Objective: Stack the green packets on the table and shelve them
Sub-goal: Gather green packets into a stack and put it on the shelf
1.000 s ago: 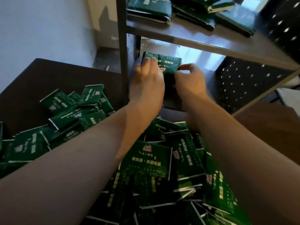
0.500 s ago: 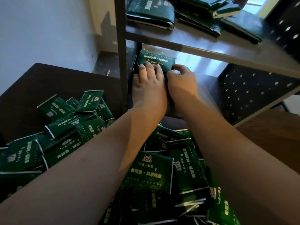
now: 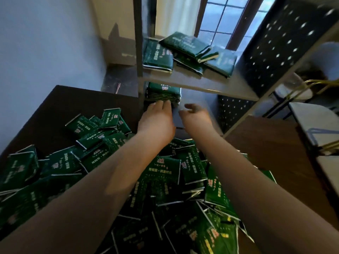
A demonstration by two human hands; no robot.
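A neat stack of green packets (image 3: pixel 162 92) sits on the lower shelf board (image 3: pixel 198 107), at its left end beside the dark post. My left hand (image 3: pixel 157 120) lies just in front of the stack, its straight fingertips at the stack's bottom edge. My right hand (image 3: pixel 197 116) hovers over the bare shelf to the right of the stack, fingers loosely curled, holding nothing; it is blurred. A large loose heap of green packets (image 3: pixel 161 173) covers the dark table (image 3: pixel 60 110) beneath my forearms.
The upper shelf (image 3: pixel 201 83) carries several green packet stacks (image 3: pixel 183 52) lying askew. A dark post (image 3: pixel 139 43) and a perforated side panel (image 3: pixel 286 44) frame the shelves. A wall is at left, a window behind, and a wooden surface (image 3: pixel 266 143) and gold-framed furniture at right.
Both hands have let go of the packet stack and drawn back from it; the stack now rests alone on the lower shelf. The view has tilted up, showing more of the upper shelf.
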